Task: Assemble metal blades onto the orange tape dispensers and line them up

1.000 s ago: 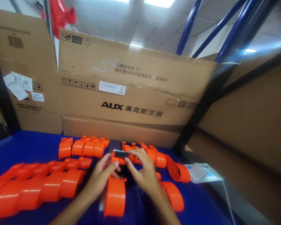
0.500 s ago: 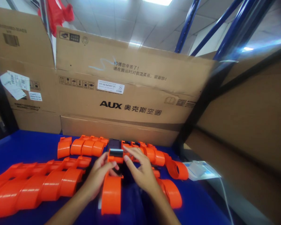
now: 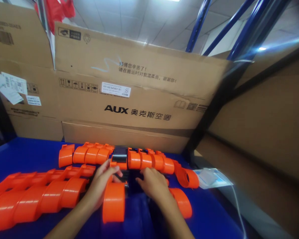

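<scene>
My left hand (image 3: 102, 182) is closed round an orange plastic tape dispenser (image 3: 118, 165), whose dark top plate has a serrated edge in the earlier frame. Just below the fingers stands a curved orange piece (image 3: 114, 203); I cannot tell whether it joins the held part. To the right and apart from the dispenser, my right hand (image 3: 153, 182) has its fingers curled downward. What its fingertips hold, if anything, is hidden. Behind the held part lies a dark flat object (image 3: 120, 150).
Nested orange dispensers form a row at the left (image 3: 49, 196), with others at the back left (image 3: 93, 154) and back right (image 3: 151, 161). One orange piece (image 3: 181, 201) is beside my right forearm. A clear plastic packet (image 3: 213, 178) lies far right. Behind stands a cardboard box (image 3: 139, 89).
My right hand has drawn away from the dispenser, down and slightly right, and its fingers have curled. The left hand and dispenser have shifted slightly left. The whole view has tilted a little.
</scene>
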Demonstrator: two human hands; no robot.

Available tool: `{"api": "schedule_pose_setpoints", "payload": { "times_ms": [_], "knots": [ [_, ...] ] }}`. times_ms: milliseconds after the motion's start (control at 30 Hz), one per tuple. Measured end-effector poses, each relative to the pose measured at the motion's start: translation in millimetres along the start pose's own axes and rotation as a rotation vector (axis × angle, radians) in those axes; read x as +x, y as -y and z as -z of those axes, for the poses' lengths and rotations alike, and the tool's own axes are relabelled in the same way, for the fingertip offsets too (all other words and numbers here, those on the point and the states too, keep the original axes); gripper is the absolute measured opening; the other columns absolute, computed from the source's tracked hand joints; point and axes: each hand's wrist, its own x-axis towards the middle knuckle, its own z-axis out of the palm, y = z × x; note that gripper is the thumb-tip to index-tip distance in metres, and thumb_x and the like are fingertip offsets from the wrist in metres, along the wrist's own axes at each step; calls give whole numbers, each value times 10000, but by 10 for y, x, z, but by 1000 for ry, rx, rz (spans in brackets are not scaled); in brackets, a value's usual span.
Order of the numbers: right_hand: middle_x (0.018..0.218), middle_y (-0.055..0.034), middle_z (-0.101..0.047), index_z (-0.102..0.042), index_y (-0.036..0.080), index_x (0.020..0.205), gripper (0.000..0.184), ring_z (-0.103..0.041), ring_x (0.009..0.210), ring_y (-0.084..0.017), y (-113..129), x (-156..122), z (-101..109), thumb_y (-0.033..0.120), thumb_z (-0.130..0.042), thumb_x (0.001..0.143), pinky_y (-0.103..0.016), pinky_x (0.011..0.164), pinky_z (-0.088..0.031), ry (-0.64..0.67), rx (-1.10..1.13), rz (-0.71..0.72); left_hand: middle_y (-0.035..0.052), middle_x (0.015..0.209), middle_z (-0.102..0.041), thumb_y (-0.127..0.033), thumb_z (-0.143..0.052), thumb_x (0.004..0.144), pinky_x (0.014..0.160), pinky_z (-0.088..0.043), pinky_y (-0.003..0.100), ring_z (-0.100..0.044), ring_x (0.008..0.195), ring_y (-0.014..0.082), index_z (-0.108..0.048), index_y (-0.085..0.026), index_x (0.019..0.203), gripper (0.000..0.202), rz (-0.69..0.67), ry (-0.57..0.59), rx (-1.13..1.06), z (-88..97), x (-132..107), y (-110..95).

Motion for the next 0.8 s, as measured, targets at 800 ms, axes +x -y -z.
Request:
{"api": "schedule_pose_setpoints", "payload": {
  "times_ms": [800],
  "knots": [
    [671, 19, -613, -502, 226, 828, 119, -596, 555, -141, 168, 10, -28, 291, -538, 921, -225, 517, -443, -281, 952, 272, -4, 799, -672, -390, -752, 791, 509, -483, 220, -685, 535, 142, -635, -207, 1005, 305, -54, 48, 96, 15, 37, 76]
  ]
}}
